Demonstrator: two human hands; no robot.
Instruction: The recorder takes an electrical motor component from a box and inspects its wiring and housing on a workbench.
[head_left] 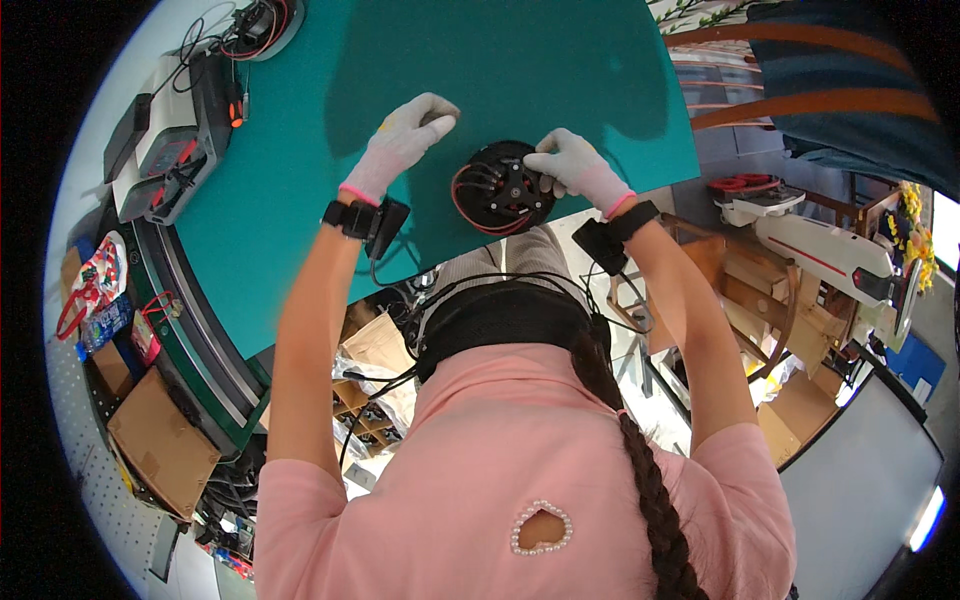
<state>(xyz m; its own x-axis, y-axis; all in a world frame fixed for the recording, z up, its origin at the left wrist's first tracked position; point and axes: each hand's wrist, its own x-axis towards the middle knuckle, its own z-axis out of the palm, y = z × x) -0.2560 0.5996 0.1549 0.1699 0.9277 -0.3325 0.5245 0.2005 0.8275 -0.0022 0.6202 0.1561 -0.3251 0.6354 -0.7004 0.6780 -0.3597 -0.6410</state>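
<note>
A round black device (487, 193) lies on the green table top (560, 75) close to its near edge. It has a three-armed hub with pale screw heads, and red and black wires curve round its left side. My right hand (572, 168), in a white glove, is at the device's upper right rim, its fingers bent and closed on that edge. My left hand (405, 140), also gloved, hovers up and left of the device, apart from it. Its fingers and thumb come together; anything small between them cannot be made out.
At the far left stand a grey-and-black machine (165, 150), an orange-handled screwdriver (236, 110) and another wired round part (262, 28). Cables run from my wrist-worn boxes (385, 228) toward my waist. Wooden chairs (800, 103) stand past the right table edge; a cardboard box (163, 440) is at left.
</note>
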